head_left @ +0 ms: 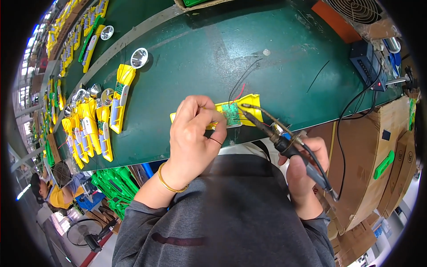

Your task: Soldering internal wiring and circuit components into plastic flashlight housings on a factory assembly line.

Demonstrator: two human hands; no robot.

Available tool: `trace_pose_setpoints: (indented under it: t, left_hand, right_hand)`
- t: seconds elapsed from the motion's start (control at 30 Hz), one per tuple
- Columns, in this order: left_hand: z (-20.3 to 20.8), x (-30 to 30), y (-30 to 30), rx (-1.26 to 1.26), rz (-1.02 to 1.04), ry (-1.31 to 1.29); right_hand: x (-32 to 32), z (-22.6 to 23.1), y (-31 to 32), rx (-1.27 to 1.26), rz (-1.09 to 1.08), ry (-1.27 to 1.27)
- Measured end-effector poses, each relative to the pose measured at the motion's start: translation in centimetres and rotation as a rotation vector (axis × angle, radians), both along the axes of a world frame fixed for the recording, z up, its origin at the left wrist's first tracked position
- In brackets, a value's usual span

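Note:
A yellow lamp housing point(252, 101) lies near the bench's front edge, with a green circuit board point(231, 114) in it. Black and red wires point(240, 92) rise from the board. Over the housing's left part, my left hand point(191, 129) is closed, thumb against fingers; a thin black wire point(216, 141) sticks out beside the thumb and appears pinched. What else the fingers cover is hidden. My right hand point(307, 167) grips a soldering iron point(284, 145) with a thin feed tube alongside. Its tip slants toward the board's right side; whether it touches cannot be told.
Several yellow lamp housings point(91, 120) with reflectors line the bench's left side. A lone reflector point(139, 58) is wired to one. At right stand a blue control box point(367, 66) with cables, a fan point(353, 10) and cardboard boxes point(356, 164). Green housings point(116, 189) fill the space below left.

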State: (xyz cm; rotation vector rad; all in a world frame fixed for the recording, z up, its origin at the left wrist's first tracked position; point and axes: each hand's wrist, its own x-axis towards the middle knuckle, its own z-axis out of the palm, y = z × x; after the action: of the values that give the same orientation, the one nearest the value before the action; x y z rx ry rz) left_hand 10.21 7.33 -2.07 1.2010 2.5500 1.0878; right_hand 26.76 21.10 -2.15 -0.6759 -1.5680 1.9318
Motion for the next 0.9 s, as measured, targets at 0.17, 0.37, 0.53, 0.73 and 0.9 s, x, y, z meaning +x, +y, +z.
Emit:
trace_pose_setpoints:
  t: [0.17,0.37,0.53,0.73,0.9]
  left_hand:
    - [0.0,-0.2,0.0,-0.019,-0.012,-0.043]
    - [-0.1,-0.1,-0.1,0.005,-0.002,-0.067]
    - [-0.2,0.0,0.2,-0.017,0.013,-0.007]
    - [-0.1,-0.1,0.3,-0.003,0.001,0.002]
    - [-0.1,-0.3,0.5,0.001,-0.004,-0.013]
  right_hand:
    - [1.8,-1.7,0.2,0.266,0.132,-0.124]
    - [1.3,-1.6,-0.2,0.232,0.141,-0.16]
    - [0.7,-1.2,-0.3,0.249,0.136,-0.19]
    - [0.3,-0.7,0.1,0.307,0.139,-0.2]
    - [0.1,-0.7,0.6,0.314,0.128,-0.217]
